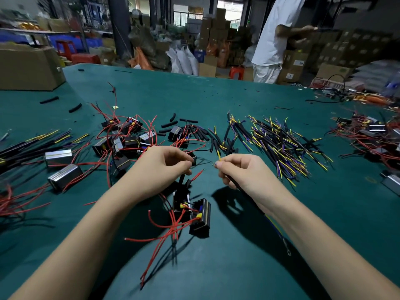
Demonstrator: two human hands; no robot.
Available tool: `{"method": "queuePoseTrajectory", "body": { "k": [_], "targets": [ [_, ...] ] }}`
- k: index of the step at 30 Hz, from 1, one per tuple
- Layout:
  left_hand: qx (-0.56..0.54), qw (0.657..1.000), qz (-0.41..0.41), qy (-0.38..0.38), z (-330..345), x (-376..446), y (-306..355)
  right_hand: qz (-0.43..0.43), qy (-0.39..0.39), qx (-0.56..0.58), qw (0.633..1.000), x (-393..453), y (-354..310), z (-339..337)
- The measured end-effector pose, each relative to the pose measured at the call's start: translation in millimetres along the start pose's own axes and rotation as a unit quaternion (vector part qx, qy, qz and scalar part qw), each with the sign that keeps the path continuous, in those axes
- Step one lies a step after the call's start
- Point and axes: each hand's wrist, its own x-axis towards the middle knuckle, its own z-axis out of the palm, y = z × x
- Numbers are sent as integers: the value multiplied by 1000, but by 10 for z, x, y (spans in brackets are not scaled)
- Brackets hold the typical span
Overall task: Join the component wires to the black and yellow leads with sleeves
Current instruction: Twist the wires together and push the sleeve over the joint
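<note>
Judging by the unjoined ends, a red component wire (197,175) is pinched by the left hand (160,169) and a black and yellow lead (219,155) by the right hand (242,172), with the large pile of leads (281,144) left.

teal table (238,100), red wires (164,234), black-and-yellow leads (281,144)

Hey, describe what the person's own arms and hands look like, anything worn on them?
Both forearms are bare, with no sleeves visible anywhere up to the frame edge. The left hand and right hand wear no gloves, and no rings, watch or wristband show. Fingernails are short and unpainted, as far as the blur allows.
</note>
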Motion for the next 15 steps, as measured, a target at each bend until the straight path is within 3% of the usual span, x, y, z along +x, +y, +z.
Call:
{"method": "queuePoseTrajectory", "body": {
  "k": [9,15],
  "targets": [
    [-18,997,-59,-56,-111,17,-42,-53,-16,6,998,22,-12,134],
    [-59,996,-35,-52,-85,8,-23,-62,-29,-13,998,5,-18,173]
  ]
}}
